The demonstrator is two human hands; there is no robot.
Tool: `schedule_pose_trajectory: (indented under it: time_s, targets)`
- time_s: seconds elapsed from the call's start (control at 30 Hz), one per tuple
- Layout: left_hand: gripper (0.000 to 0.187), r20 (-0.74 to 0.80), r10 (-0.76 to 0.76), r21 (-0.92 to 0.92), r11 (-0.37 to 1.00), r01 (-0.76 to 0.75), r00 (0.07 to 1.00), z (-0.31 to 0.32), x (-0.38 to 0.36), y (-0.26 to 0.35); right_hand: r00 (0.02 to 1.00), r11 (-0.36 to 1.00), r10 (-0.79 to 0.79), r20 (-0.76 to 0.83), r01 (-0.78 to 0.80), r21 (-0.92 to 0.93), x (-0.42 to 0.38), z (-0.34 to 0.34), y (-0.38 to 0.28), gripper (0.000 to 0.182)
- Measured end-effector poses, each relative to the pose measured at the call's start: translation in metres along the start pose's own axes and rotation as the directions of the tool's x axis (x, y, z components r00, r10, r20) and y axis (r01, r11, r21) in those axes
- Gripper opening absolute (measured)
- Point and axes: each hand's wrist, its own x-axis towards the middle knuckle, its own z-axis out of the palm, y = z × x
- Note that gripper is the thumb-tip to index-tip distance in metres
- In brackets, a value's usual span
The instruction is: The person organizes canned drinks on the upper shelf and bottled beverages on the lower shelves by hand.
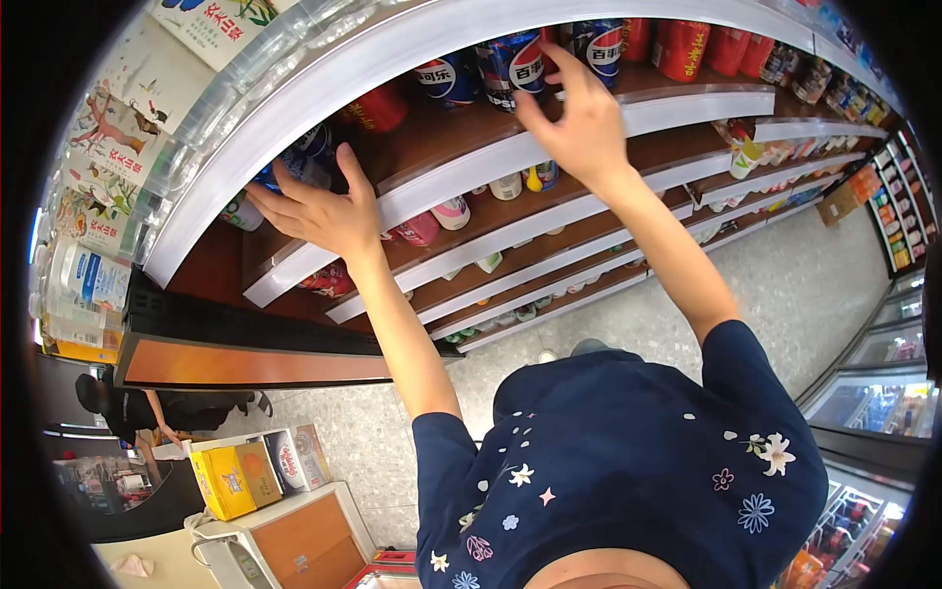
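Observation:
My left hand is at the left end of the upper drink shelf, its thumb and fingers spread in front of dark blue cans. Whether it presses on a can is hard to see. My right hand reaches to the same shelf with thumb and fingers apart. Its fingertips are at the right side of a blue Pepsi can, which stands upright. Another Pepsi can stands to the left of it, and a third Pepsi can is behind my right fingers. A red can sits between my hands.
Red cans line the shelf to the right. Lower shelves carry cups and bottles. Boxed and bottled water is stacked at left. Behind, a person bends near a counter with a yellow box. Glass-door coolers stand at right.

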Motion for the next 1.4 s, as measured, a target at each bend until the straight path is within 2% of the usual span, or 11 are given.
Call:
schedule_pose_trajectory:
  time_s: [0.13,0.5,0.7,0.83,0.93,1.07,1.1,1.2,1.23,1.33,1.4]
  targets:
    - [0.074,0.033,-0.012,-0.047,0.999,0.013,0.999,0.000,0.000,-0.004,0.980,0.980,0.177,0.092,-0.168,-0.105,0.009,0.013,-0.004,0.073]
    - [0.081,0.037,0.009,-0.070,0.997,-0.006,0.999,-0.004,0.000,0.003,0.929,0.945,0.260,0.262,-0.301,0.131,0.009,0.019,-0.031,0.075]
    - [0.087,0.093,0.047,-0.162,0.986,-0.031,0.995,-0.005,-0.006,-0.004,0.968,0.964,0.076,0.239,-0.133,0.232,0.002,0.059,-0.060,0.074]
    - [0.090,0.127,0.057,-0.115,0.992,-0.043,0.990,-0.005,-0.006,-0.005,0.961,0.972,0.053,0.271,-0.111,0.205,0.004,0.078,-0.073,0.065]
    - [0.092,0.110,0.042,-0.089,0.995,-0.032,0.993,-0.005,-0.005,0.000,0.911,0.946,0.058,0.409,-0.182,0.269,0.012,0.078,-0.085,0.064]
    - [0.089,0.075,0.039,-0.058,0.998,-0.035,0.996,-0.003,-0.004,-0.001,0.969,0.953,-0.028,0.247,-0.049,0.300,0.000,0.101,-0.084,0.059]
    - [0.088,0.067,0.031,-0.053,0.998,-0.027,0.997,-0.004,-0.003,-0.001,0.985,0.946,-0.052,0.167,-0.005,0.325,-0.003,0.095,-0.088,0.050]
    - [0.079,0.048,0.027,-0.065,0.998,-0.024,0.998,-0.005,-0.002,0.001,0.982,0.850,-0.138,0.128,0.051,0.524,-0.009,0.062,-0.089,0.038]
    - [0.077,0.051,0.028,-0.067,0.997,-0.024,0.998,-0.004,-0.002,-0.002,0.983,0.846,-0.181,0.043,0.133,0.516,-0.011,0.047,-0.091,0.026]
    - [0.064,0.056,0.018,-0.073,0.997,-0.014,0.998,-0.005,-0.003,0.000,0.948,0.849,-0.317,0.021,0.273,0.453,-0.035,0.015,-0.069,0.019]
    - [0.060,0.042,0.005,-0.090,0.996,-0.001,0.999,-0.003,-0.003,-0.002,0.951,0.867,-0.307,0.037,0.264,0.423,-0.055,0.003,-0.051,0.013]
